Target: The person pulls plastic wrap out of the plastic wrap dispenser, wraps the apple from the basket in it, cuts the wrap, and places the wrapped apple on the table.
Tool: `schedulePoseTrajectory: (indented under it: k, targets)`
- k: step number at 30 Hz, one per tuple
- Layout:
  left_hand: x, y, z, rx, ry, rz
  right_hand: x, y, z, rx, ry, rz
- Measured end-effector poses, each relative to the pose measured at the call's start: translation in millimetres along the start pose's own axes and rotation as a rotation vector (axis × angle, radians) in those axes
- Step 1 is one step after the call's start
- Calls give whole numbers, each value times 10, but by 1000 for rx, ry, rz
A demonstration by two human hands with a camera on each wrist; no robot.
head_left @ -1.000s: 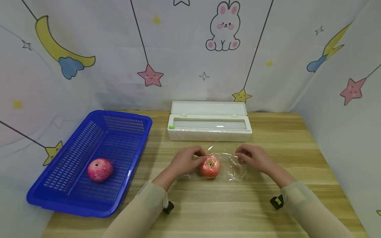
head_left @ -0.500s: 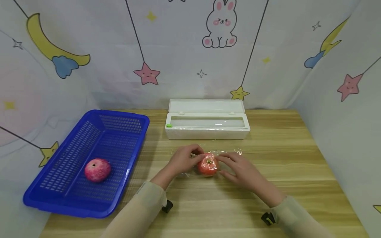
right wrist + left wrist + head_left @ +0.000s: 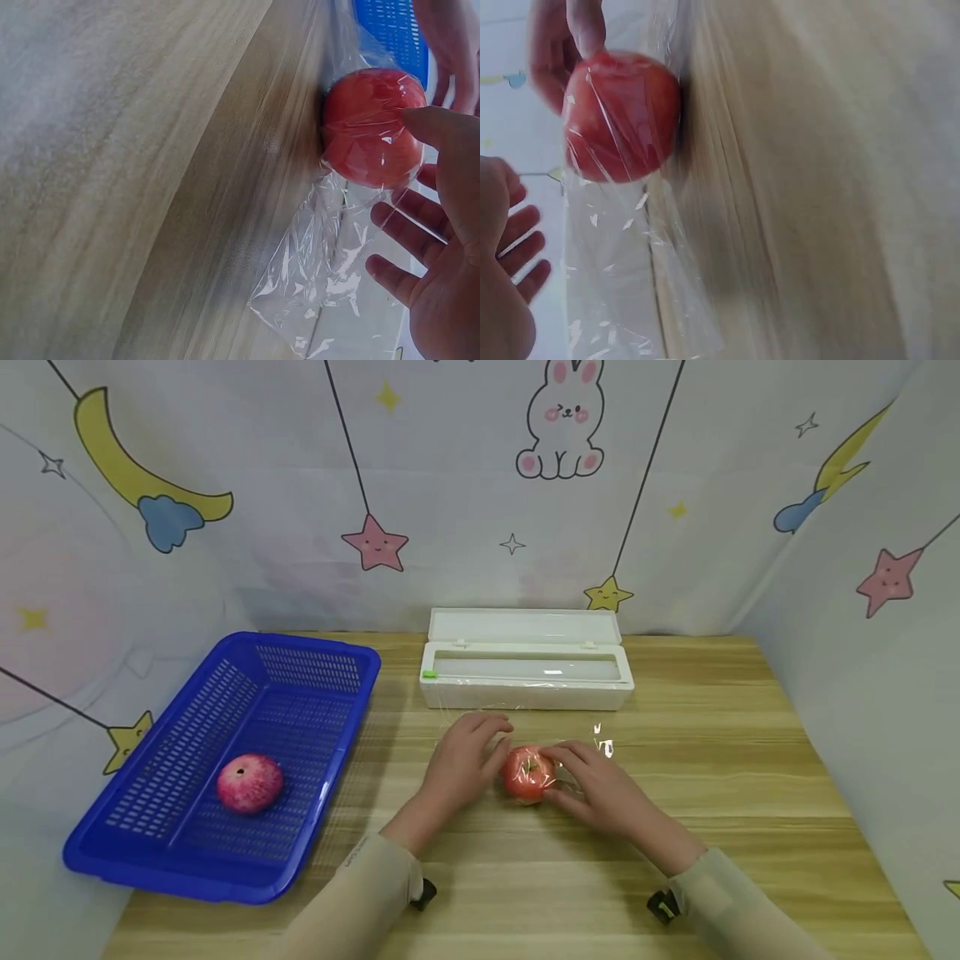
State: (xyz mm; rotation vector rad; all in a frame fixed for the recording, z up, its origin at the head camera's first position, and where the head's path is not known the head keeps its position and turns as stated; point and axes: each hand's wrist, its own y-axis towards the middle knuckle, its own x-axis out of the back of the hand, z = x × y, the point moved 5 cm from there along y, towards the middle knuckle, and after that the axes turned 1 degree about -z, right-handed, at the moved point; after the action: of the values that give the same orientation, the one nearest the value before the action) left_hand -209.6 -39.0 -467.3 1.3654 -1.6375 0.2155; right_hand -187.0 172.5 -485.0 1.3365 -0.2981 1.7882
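Observation:
A round red fruit (image 3: 528, 775) with a small green stem sits on the wooden table under clear plastic wrap (image 3: 322, 255). The wrap lies tight and shiny over it, and loose crumpled film spreads out at its sides. My right hand (image 3: 607, 789) holds the fruit from the right, with thumb and forefinger on it and the other fingers spread, as the right wrist view shows. To the left of the fruit is my left hand (image 3: 465, 760), its fingers loosely bent and holding nothing; in the left wrist view a gap shows between its fingers and the fruit.
Behind the hands stands a white plastic-wrap box (image 3: 527, 693), lid raised and a roll inside. A blue slotted basket (image 3: 330, 827) on the left holds a mottled pink-red fruit (image 3: 251, 783). Printed curtains (image 3: 450, 468) surround the wooden table (image 3: 750, 760).
My right hand has let go of the film's right edge and come left onto the fruit. My left hand has moved off the fruit's left side, and its fingers have loosened.

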Motion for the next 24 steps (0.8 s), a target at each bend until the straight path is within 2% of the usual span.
schedulePoseTrajectory:
  k: [3,5,7,10,12,18,24]
  targets:
    - [75,-112,-158,-163,105,-76,13,17,7,-2,10,6]
    - [48,-189,-229,-248,165,-55,22,21,5,-9,15,8]
    - [-18,-263,-256,-280,204,6,33,22,6,-15,18,11]
    - [-112,-336,-240,-287,249,75,36,21,4,-13,28,6]
    - [-145,-365,-218,-274,265,97,35,22,7,-10,32,3]
    - [-205,-405,-156,-259,290,115,1,11,-9,-21,57,6]
    - [-245,-376,-102,-213,255,130,-24,-4,-18,-38,65,0]
